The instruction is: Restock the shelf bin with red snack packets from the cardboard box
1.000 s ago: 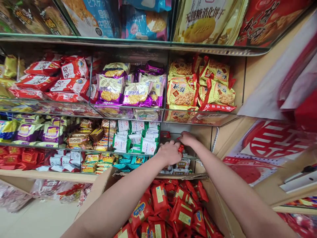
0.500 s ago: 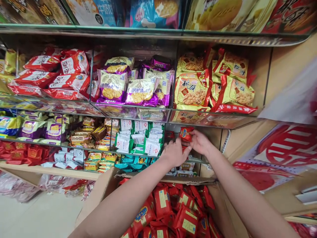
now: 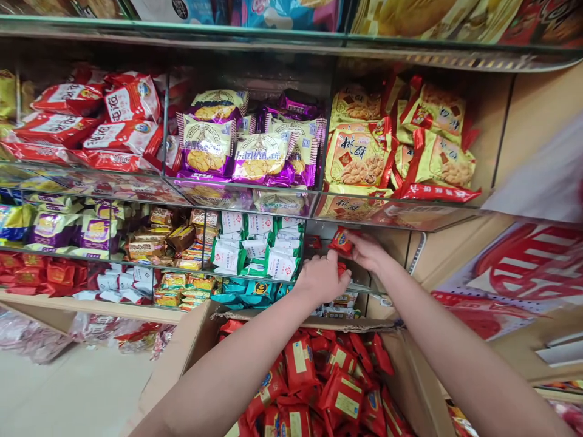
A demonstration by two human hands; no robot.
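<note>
One red packet (image 3: 340, 240), pinched in my right hand (image 3: 365, 250), at the compartment (image 3: 326, 230) beside green-and-white packets (image 3: 281, 265), my left hand (image 3: 319, 279) near, its hold I cannot tell from here, cardboard box (image 3: 197, 335) of red packets (image 3: 301, 362) below.

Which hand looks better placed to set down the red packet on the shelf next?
Probably the right: the right hand holds the red packet at its fingertips. The left hand is lower and nearer the white packs; whether it grips anything is unclear.
</note>
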